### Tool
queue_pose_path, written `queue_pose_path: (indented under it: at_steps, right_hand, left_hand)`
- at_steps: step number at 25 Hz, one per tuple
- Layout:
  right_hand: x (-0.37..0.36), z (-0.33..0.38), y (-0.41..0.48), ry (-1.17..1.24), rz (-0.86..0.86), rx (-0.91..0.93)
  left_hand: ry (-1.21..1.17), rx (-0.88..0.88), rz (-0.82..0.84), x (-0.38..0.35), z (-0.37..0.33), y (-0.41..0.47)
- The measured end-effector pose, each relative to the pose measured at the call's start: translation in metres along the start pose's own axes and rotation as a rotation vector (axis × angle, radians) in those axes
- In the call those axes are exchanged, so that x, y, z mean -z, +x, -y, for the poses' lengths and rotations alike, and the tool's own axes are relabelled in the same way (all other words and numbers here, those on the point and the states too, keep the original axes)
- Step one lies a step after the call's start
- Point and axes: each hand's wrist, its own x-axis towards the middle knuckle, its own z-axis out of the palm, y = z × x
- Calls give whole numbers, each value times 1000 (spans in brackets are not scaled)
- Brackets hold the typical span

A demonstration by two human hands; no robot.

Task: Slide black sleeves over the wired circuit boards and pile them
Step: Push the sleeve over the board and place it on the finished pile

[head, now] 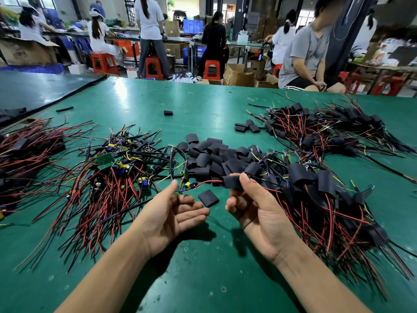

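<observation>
A person's two bare hands work above a green desk (203, 267). The right hand (255, 206) forms the grip: thumb and fingertips pinch one flattened black sleeve (232, 182), with a red wire (209, 182) entering its left end. The wire runs left of the grip to a small circuit board (187, 186), not yet covered, just beside the thumb of the left hand (178, 213). That hand is palm up with fingers relaxed and spread; whether it touches the board cannot be told. Just below the grip lies a spare sleeve (208, 198). Just beyond the grip is a heap of empty sleeves (216, 157). Farther left is a tangle of bare boards (117, 168) with red and black wires. Right of the grip is a pile of sleeved boards (316, 195), and a second sleeved pile (327, 129) lies well beyond it. The job looks well under way, with many done and many bare boards left; this sleeve seems only threaded onto the wire.
</observation>
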Motion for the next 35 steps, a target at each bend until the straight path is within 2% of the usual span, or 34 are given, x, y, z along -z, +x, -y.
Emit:
queue_pose_path:
  at_steps: [10,15,18,24,27,31,35]
  right_hand:
    - [2,12,4,220,-101,-3]
    - [5,16,6,229,-118,-5]
    - [6,15,6,139,-119,51]
    - [3,13,5,89,-149,105]
    - [2,14,4,124,-121,103]
    - [0,11,1,171,12,116]
    - [-1,11,3,178,-38,147]
  left_hand:
    - [122,-7,-88,11,-10,-2]
    - [43,-102,10,5,-9,-4]
    - [13,-177,69,2,-7,-7]
    - [48,-271,183,-1,-3,-14]
    - [64,-277,234,-4,1,-15]
    - [51,-275,230,-8,4,-18]
    - [-58,-268,260,-11,1,-21]
